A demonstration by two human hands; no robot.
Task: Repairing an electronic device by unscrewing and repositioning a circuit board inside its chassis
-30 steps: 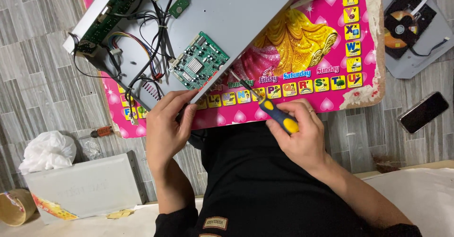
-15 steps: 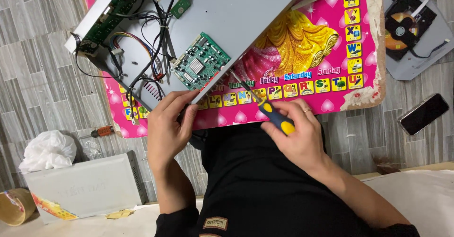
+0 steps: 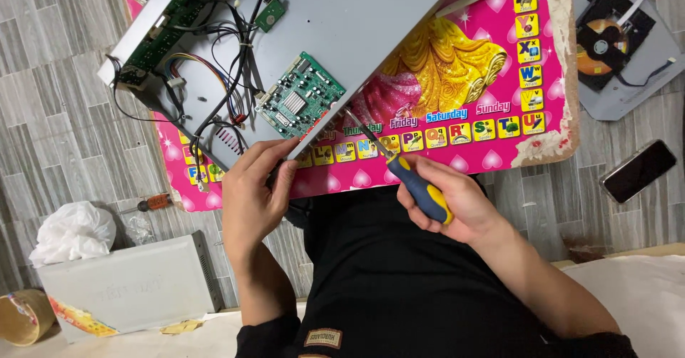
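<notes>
Your left hand steadies the opened grey metal player chassis; your right hand works a blue-and-yellow-handled screwdriver.
Left fingers curl round the chassis's near edge, bracing it on the pink children's alphabet mat; right fist clamps the handle, the tip angled in beside the green circuit board.

Dark phone screen on floor at right; small tan label on black clothing.
</notes>
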